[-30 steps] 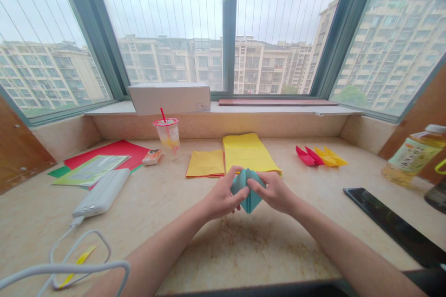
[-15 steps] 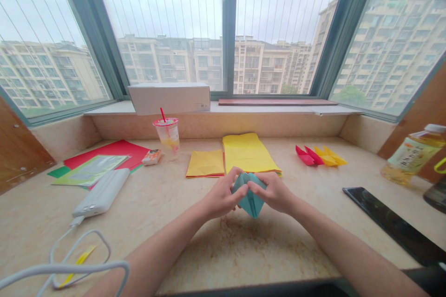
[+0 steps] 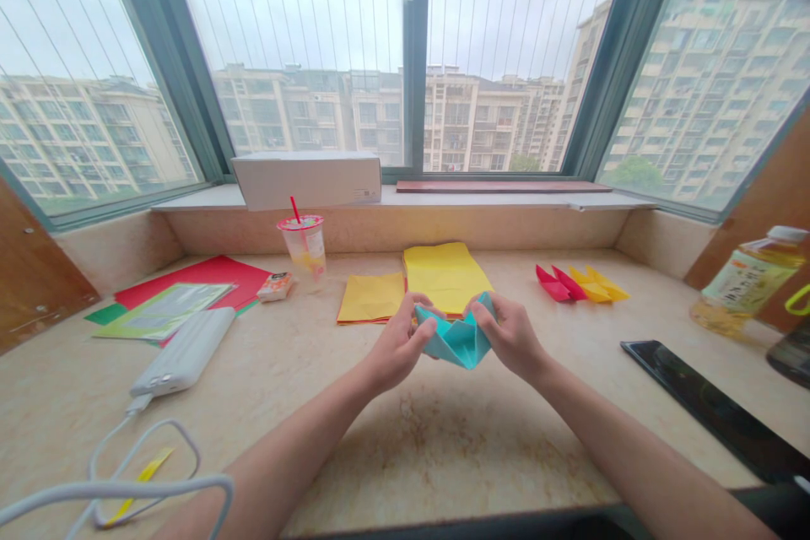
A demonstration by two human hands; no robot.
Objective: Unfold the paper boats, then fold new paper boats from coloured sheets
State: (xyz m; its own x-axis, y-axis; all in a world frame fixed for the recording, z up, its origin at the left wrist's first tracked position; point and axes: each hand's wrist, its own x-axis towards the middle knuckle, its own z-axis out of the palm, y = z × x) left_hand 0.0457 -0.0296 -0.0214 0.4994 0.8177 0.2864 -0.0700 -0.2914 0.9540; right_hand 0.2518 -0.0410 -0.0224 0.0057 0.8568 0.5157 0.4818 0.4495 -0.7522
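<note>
A teal folded paper piece (image 3: pixel 456 339) hangs above the marble counter (image 3: pixel 443 439), spread wide between both hands. My left hand (image 3: pixel 396 346) pinches its left corner with closed fingers. My right hand (image 3: pixel 511 334) pinches its right corner the same way. Just behind the hands lie a yellow paper stack (image 3: pixel 445 274) and a smaller orange-yellow stack (image 3: pixel 371 297).
Red and yellow folded paper shapes (image 3: pixel 580 283) lie at the back right. A black phone (image 3: pixel 715 409) and a tea bottle (image 3: pixel 747 280) sit on the right. On the left are a white power bank (image 3: pixel 183 350) with cable, red paper sheets (image 3: pixel 202 277), and a drink cup (image 3: pixel 305 243). A white box (image 3: pixel 308 177) rests on the sill.
The hands have moved apart and slightly up, pulling the teal paper open from a narrow diamond into a wide boat-like shape.
</note>
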